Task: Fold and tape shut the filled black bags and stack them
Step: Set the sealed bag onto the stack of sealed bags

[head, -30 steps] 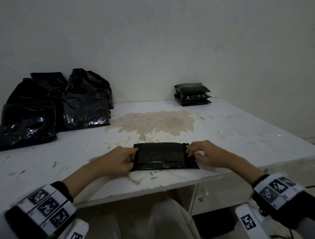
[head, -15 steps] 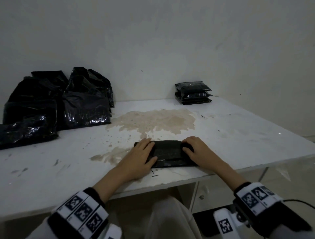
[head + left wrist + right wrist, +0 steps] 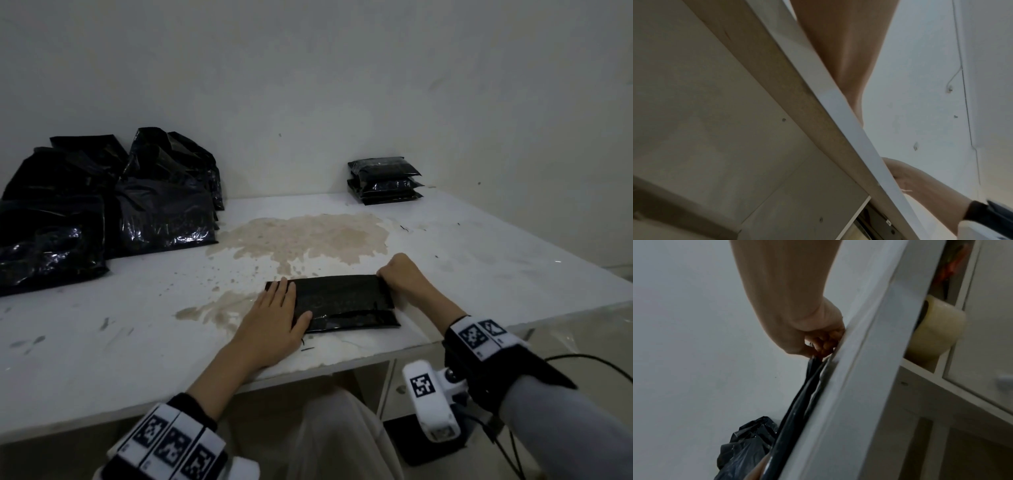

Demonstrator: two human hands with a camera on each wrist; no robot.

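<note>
On the white table, near its front edge, lies the folded black bag. The left hand presses it flat with straight fingers; the right hand pinches its far right corner. Folding looks nearly finished; next comes the tape roll, on the shelf beneath.

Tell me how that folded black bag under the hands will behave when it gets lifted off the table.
The folded black bag looks flat and filled, so it should lift like a soft slab, sagging somewhat. Its glossy film seems slippery. The left hand presses it flat while the right hand pinches its far corner, so the untaped fold may spring open.
</note>
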